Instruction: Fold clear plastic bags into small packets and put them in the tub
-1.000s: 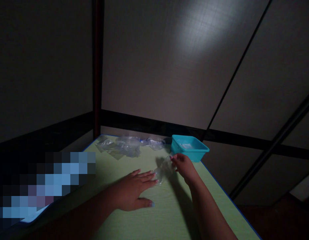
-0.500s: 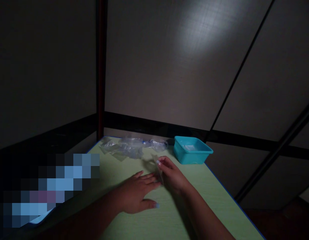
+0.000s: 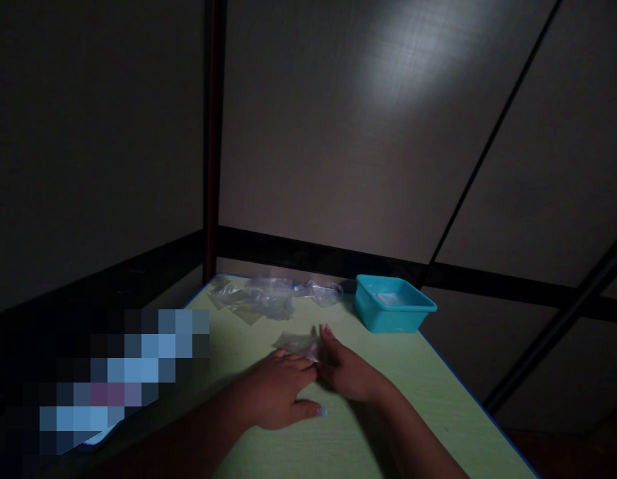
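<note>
A small clear plastic bag (image 3: pixel 298 344) lies on the green tabletop in front of me. My left hand (image 3: pixel 281 389) rests palm down with fingers stretched out, their tips on the bag's near edge, and its thumb points right. At the bag's right edge is my right hand (image 3: pixel 349 372), turned on its side. One or two of its fingers stretch away from me beside the bag, while the others are partly hidden behind the left fingertips. No grip on the bag shows in either hand.
More crumpled clear plastic bags (image 3: pixel 271 301) lie along the table's far left edge. A turquoise plastic basket (image 3: pixel 394 319) stands at the far right corner, with something pale inside. The green table (image 3: pixel 288 452) has a blue rim and stands near dark panels (image 3: pixel 313 166). A pixelated patch covers the lower left.
The plastic bag, held upright in my right fingers before, now lies flat across the table. My right hand has come down and let it go; my left fingers now touch its near edge.
</note>
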The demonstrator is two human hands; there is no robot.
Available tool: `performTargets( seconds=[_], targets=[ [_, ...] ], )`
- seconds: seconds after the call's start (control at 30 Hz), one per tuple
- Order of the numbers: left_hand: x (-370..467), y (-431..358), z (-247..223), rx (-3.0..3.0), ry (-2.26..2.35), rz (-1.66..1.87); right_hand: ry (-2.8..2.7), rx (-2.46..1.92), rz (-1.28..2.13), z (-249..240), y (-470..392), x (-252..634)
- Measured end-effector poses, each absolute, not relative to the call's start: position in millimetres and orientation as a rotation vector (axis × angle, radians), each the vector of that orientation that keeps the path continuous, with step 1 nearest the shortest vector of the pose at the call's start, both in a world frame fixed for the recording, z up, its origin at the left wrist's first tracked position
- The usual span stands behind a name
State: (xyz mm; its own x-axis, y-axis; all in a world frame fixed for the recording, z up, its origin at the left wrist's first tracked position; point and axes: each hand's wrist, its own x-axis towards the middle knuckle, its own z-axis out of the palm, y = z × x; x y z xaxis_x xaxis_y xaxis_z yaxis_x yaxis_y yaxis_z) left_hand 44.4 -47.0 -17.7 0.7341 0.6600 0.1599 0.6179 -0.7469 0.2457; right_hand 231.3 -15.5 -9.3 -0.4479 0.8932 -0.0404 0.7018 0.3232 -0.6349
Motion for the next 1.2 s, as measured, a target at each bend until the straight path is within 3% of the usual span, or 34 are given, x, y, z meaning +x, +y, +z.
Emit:
performTargets(
  seconds=[0.5,1.2],
  targets=[
    [44,-45,-23,2.727,1.055,0.402,-2.434,-1.316,0.565,-17,-13,231],
    [40,-38,-25,2.757,1.1,0.426,-2.482,-1.646,0.212,-25,-9,230]
  ],
)
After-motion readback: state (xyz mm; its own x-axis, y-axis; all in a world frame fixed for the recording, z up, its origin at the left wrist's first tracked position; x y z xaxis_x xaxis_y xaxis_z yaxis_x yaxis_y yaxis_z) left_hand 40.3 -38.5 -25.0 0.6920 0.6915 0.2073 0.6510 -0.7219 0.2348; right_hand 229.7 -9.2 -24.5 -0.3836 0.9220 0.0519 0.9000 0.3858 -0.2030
